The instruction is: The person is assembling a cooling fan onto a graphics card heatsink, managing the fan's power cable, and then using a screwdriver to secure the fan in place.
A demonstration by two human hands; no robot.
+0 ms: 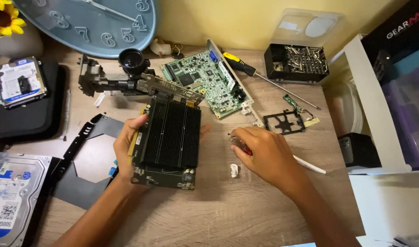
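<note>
My left hand (127,146) grips a dark circuit board with a black finned heatsink (170,137) by its left edge, holding it just above the wooden table (228,210). My right hand (262,153) rests on the table to the right of the board, fingers curled over a small tool with a red and clear handle (239,144). A small white scrap (234,170) lies on the wood between the board and my right hand.
A green circuit board (205,80) and a yellow-handled screwdriver (246,68) lie at the back. A black box of bits (296,61) stands back right, a black bracket (285,121) beside my right hand. A lens assembly (127,75), black metal plate (88,160) and two hard drives (12,196) sit left.
</note>
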